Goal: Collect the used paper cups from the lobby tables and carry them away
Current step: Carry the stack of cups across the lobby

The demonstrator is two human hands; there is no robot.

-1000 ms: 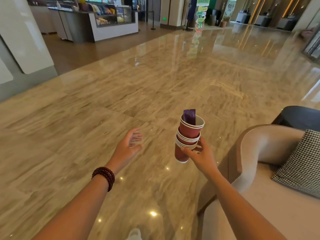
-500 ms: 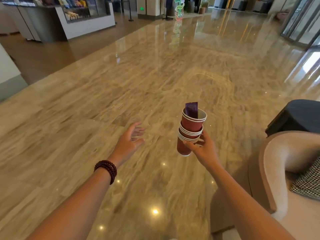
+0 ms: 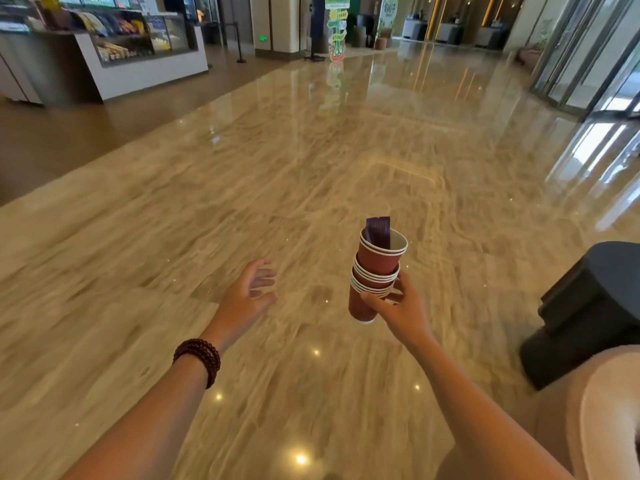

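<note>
My right hand (image 3: 398, 311) grips a nested stack of several red paper cups (image 3: 375, 271) with white rims, held upright over the floor. A purple wrapper (image 3: 378, 231) sticks up out of the top cup. My left hand (image 3: 247, 297) hovers to the left of the stack, empty, fingers spread, apart from the cups. A dark bead bracelet (image 3: 199, 358) circles the left wrist.
Polished marble floor (image 3: 311, 161) stretches ahead. A dark side table or seat (image 3: 588, 313) and a beige armchair edge (image 3: 602, 410) stand at the right. A kiosk counter (image 3: 138, 64) lies far left, a green sign stand (image 3: 336, 29) far ahead, glass doors (image 3: 588, 57) at the right.
The view has moved forward and turned; the beige armchair and its cushion have slid off to the lower right. Both hands keep the same pose, the right one still holding the cups.
</note>
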